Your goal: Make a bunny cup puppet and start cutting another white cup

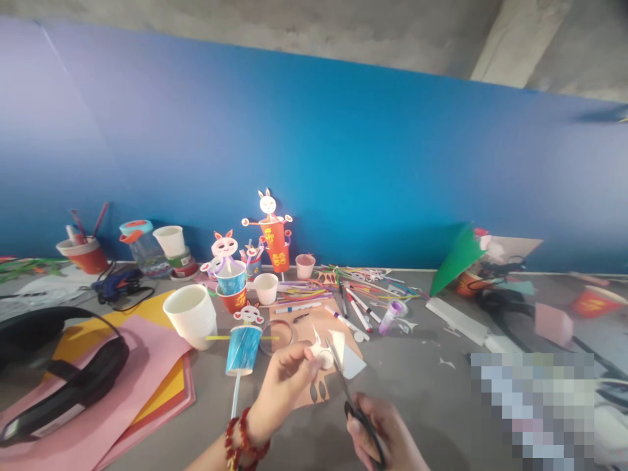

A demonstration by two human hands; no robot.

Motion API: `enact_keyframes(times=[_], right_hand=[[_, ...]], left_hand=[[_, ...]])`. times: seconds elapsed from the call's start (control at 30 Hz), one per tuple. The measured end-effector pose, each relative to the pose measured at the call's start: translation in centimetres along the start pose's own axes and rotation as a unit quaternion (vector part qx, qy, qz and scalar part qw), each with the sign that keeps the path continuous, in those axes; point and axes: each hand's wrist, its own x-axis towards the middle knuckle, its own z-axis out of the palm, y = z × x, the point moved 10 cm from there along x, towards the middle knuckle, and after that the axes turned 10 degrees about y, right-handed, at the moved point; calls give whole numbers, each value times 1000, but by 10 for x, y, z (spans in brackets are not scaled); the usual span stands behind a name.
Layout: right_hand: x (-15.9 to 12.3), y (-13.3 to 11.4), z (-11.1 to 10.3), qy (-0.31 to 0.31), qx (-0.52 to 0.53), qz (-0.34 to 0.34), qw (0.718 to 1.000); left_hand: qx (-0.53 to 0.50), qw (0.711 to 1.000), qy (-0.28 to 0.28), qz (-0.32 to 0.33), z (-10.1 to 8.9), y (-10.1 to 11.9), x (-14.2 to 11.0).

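My left hand (287,379), with red bead bracelets on the wrist, pinches a small white paper cutout (321,355) that has a thin pointed strip at its top. In my right hand (385,435) are black-handled scissors (360,418), gripped by the handles. Their blades lie along the right side of the cutout; whether they touch it I cannot tell. Under the hands is a brown paper sheet (307,396) with two dark leaf-shaped marks. White paper pieces (350,360) rest just behind the blades. Left of my hand stands a blue paper cup puppet (244,347) on a straw.
Pink and yellow paper sheets (161,353) and black headphones (63,373) lie at left, near stacked white cups (191,317). Behind are red cup puppets (275,245), markers (360,311), a purple glue bottle (392,317) and pipe cleaners (314,288). A green sheet (451,258) leans at right.
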Motion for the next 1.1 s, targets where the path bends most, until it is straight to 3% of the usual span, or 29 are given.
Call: enact_keyframes(times=[0.73,0.9,1.1], right_hand=[[-1,4,-17,22,-89,-17,996],[-2,8,-10,1,-79,18,997],[-1,-10,0,-25,-52,41,997]], left_hand=[[-22,1000,1,-6,1,9,2],[-21,1000,6,0,-1,8,4],[-7,1000,-16,0,3,5,1]])
